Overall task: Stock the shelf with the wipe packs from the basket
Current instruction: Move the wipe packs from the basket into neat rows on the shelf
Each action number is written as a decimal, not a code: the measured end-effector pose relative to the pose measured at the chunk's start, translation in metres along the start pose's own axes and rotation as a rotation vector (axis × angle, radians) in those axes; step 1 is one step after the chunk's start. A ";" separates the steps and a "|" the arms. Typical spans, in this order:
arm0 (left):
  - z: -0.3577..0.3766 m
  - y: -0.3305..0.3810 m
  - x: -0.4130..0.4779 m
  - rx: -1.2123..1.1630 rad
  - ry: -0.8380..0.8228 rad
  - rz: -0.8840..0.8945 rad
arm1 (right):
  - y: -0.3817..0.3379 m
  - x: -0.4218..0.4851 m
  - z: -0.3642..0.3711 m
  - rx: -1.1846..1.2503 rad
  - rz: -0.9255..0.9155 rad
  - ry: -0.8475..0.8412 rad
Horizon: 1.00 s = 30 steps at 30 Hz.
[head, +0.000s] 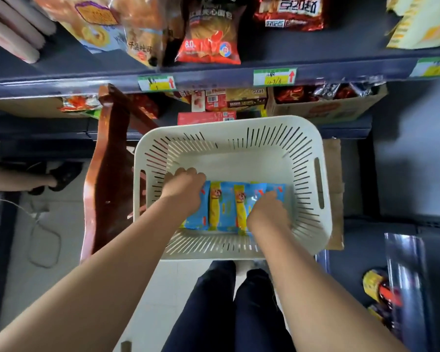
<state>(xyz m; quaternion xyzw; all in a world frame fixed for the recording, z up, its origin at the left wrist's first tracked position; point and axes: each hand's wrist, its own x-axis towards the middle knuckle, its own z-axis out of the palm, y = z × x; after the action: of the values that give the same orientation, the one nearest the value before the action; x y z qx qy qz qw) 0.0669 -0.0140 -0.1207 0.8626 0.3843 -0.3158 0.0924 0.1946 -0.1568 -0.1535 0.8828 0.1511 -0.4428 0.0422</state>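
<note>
Your left hand [183,189] curls round the leftmost of the wipe packs [224,207], which lie flat in the white basket [239,128]. Your right hand [267,212] pinches the rightmost pack.

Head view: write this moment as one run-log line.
left hand: grips wipe packs | right hand: grips wipe packs | basket: holds packs

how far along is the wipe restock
Done: nothing that shows; no wipe packs are visible on the shelf. In hand: the left hand and right hand both curl onto the wipe packs lying in the basket. Left: lifting out those packs, seemingly three, and shelving them all.
</note>
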 end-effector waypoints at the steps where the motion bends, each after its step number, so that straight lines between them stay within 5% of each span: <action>1: -0.005 -0.001 -0.004 -0.043 -0.020 -0.015 | 0.002 0.001 -0.002 -0.004 -0.051 -0.044; 5: -0.016 -0.018 -0.023 -0.274 -0.141 0.047 | 0.013 -0.011 -0.022 -0.032 -0.273 -0.118; 9: -0.041 -0.030 -0.050 -0.574 0.018 0.003 | 0.020 -0.039 -0.051 0.277 -0.409 0.115; 17: -0.110 -0.059 -0.106 -1.143 0.218 -0.044 | 0.040 -0.131 -0.122 0.826 -0.527 0.327; 30: -0.179 -0.083 -0.169 -1.442 0.093 0.446 | 0.065 -0.290 -0.128 1.063 -0.514 0.741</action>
<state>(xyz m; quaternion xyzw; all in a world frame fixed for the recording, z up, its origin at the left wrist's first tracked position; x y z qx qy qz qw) 0.0064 0.0133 0.1308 0.6582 0.3154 0.0768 0.6793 0.1498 -0.2582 0.1507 0.8129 0.1226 -0.1221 -0.5561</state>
